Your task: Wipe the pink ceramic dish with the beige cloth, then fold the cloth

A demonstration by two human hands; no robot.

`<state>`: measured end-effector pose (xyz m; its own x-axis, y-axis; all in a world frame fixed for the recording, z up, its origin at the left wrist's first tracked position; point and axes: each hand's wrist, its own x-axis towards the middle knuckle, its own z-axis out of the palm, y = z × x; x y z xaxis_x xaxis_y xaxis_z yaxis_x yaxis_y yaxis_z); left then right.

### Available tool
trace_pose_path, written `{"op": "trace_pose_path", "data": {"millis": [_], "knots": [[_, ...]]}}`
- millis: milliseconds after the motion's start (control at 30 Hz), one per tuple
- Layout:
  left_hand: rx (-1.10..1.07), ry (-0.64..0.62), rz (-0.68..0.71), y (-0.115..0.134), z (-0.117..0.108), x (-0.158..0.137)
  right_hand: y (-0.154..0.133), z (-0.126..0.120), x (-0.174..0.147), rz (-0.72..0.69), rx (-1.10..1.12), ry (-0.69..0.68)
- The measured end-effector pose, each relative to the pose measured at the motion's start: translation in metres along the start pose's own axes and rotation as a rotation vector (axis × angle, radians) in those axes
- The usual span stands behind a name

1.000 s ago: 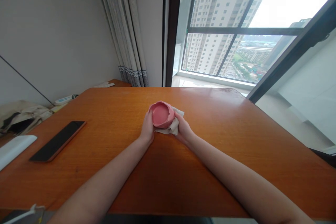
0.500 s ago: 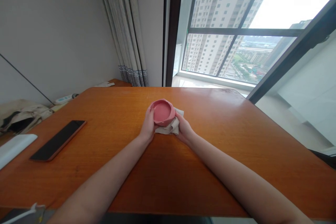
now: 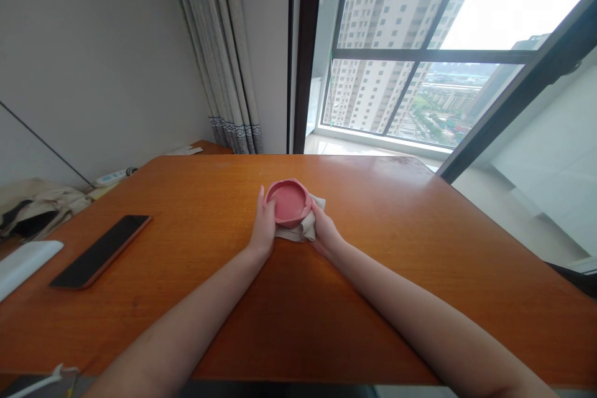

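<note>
A small round pink dish (image 3: 290, 202) with an angular rim is held above the middle of the table, its hollow side facing me. My left hand (image 3: 264, 221) grips its left side, the thumb at the inner rim and a finger raised along the outside. At the right side, my right hand (image 3: 325, 227) clasps a pale cloth (image 3: 298, 233) against the dish. The cloth bunches below and behind the dish. Most of the right fingers are hidden behind the cloth and the dish.
The brown wooden table (image 3: 396, 273) stretches out in front of me. On its left lie a dark phone-like slab (image 3: 100, 252) with a reddish edge and a white object (image 3: 28, 264). Farther left are a bundle of fabric (image 3: 41, 205) and a power strip (image 3: 112, 178). A window (image 3: 420, 56) stands beyond.
My left hand has shifted its hold: the thumb sits further over the rim and a finger now sticks up outside. The dish has tipped slightly; the right hand stays at the cloth.
</note>
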<state>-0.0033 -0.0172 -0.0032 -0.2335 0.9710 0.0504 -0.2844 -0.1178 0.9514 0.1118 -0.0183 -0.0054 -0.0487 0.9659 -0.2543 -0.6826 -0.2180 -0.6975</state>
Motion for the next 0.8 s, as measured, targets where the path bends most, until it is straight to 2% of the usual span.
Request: {"op": "trace_pose_path", "data": {"millis": [67,200,233,333,433,500,567,700,733,800], "knots": [[0.093,-0.055,0.021,0.001,-0.002,0.0,-0.004,-0.005,0.006,-0.048,-0.007,0.031],[0.169,-0.155,-0.31,-0.001,-0.004,0.002,-0.018,-0.018,0.018,-0.017,-0.064,0.075],[0.163,-0.154,-0.341,-0.003,-0.004,0.003,-0.019,-0.019,0.019,0.01,-0.071,0.085],[0.071,-0.075,-0.223,-0.009,-0.003,0.004,-0.013,-0.014,0.012,0.043,-0.044,0.082],[-0.043,0.025,-0.06,-0.011,-0.002,0.005,0.0,-0.004,0.002,0.039,0.014,0.003],[-0.017,0.029,0.006,-0.009,-0.002,0.005,0.006,-0.002,0.0,0.032,0.042,-0.017],[0.055,-0.015,-0.036,-0.004,-0.004,0.004,0.004,-0.005,0.004,0.004,0.036,0.016],[0.139,-0.145,-0.334,0.004,-0.006,0.004,-0.008,-0.017,0.016,-0.059,-0.041,0.025],[0.152,-0.164,-0.356,0.004,-0.006,0.004,-0.01,-0.019,0.017,-0.054,-0.043,0.009],[0.156,-0.162,-0.302,0.002,-0.006,0.005,-0.008,-0.018,0.015,-0.023,-0.022,-0.021]]}}
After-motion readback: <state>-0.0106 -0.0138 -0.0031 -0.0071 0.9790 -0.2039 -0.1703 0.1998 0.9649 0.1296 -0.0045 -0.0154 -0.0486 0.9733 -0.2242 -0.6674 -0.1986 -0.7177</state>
